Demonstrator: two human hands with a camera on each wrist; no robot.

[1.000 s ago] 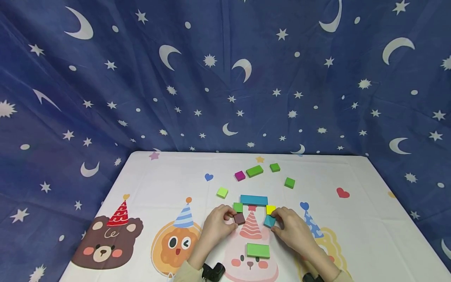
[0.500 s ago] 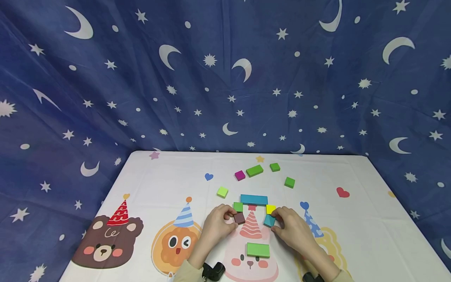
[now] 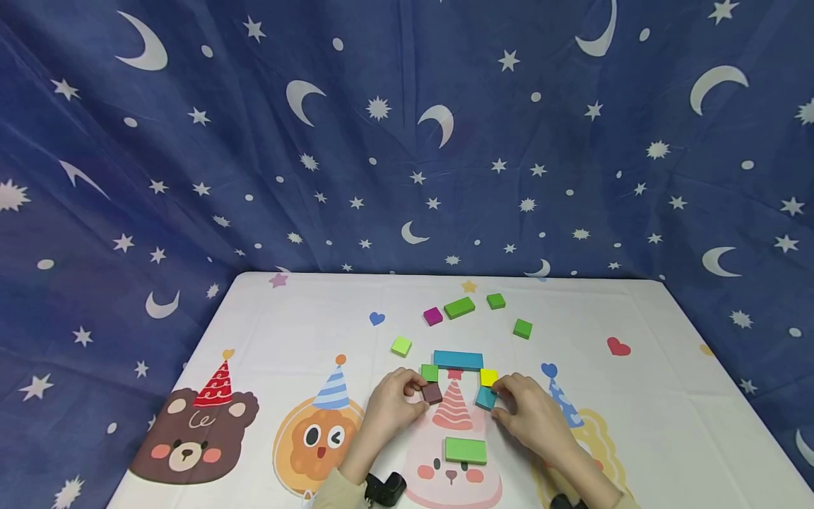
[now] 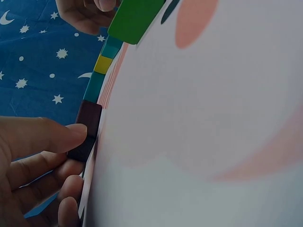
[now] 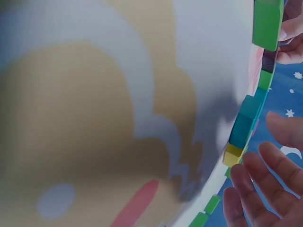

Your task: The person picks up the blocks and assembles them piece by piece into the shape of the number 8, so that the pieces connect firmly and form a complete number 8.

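My left hand [image 3: 389, 408] pinches a small brown block [image 3: 432, 393], its thumb lying on the block in the left wrist view. That block touches a small green block [image 3: 429, 373] beyond it. My right hand [image 3: 531, 413] is beside a small blue block [image 3: 486, 397], tilted against a yellow block [image 3: 488, 377]. In the right wrist view a gap shows between the thumb of the right hand [image 5: 270, 179] and the blue block [image 5: 245, 121], the fingers relaxed near the yellow block [image 5: 232, 155]. A long blue block [image 3: 458, 360] spans the far side.
A long green block [image 3: 466, 450] lies between the forearms. Farther back are a lime block [image 3: 401, 346], a magenta block [image 3: 433, 316], a green bar [image 3: 460, 308] and two small green blocks [image 3: 496, 301]. A starry blue cloth hangs behind the table.
The right hand's fingertips have eased slightly to the right, away from the small blue block. My left hand and the blocks look unmoved.
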